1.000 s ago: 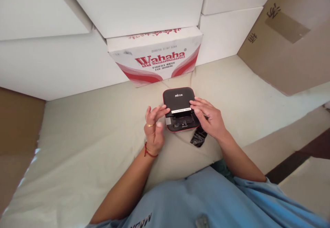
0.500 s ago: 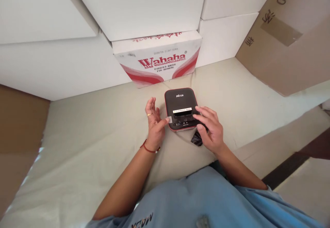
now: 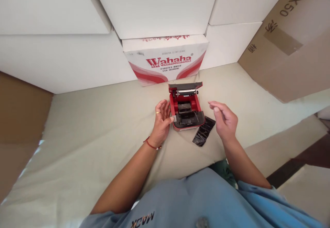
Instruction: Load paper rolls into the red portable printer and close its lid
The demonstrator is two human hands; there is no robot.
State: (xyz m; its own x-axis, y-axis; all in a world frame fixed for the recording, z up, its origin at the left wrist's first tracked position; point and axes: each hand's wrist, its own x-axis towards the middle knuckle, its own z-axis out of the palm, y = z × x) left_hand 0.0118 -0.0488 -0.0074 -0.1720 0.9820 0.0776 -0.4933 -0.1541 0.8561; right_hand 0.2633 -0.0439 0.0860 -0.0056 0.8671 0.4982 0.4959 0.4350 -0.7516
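A small label printer [image 3: 189, 120], black on top with a red body, sits on the cloth with its lid [image 3: 185, 86] raised at the back. Inside the red compartment lies a dark roll [image 3: 184, 107]. My left hand [image 3: 162, 120] grips the printer's left side, its thumb on the grey latch [image 3: 174, 118] and its fingers along the edge. Off to the right, my right hand [image 3: 225, 120] is above the cloth, apart from the printer. Its fingers are curled in near the thumb, with nothing visible in them. A crumpled black strip [image 3: 204, 131] lies by the printer's front right corner.
Behind the printer stands a white and red Wahaha water carton [image 3: 170, 65]. Large white boxes [image 3: 157, 8] are stacked at the back. A brown carton [image 3: 286, 49] is on the right, another [image 3: 20, 118] on the left. Pale green cloth [image 3: 103, 125] covers the surface.
The printer's lid has swung up and back, showing the red inside and the roll. My right hand has moved off the printer to the right, uncovering more of the black strip.
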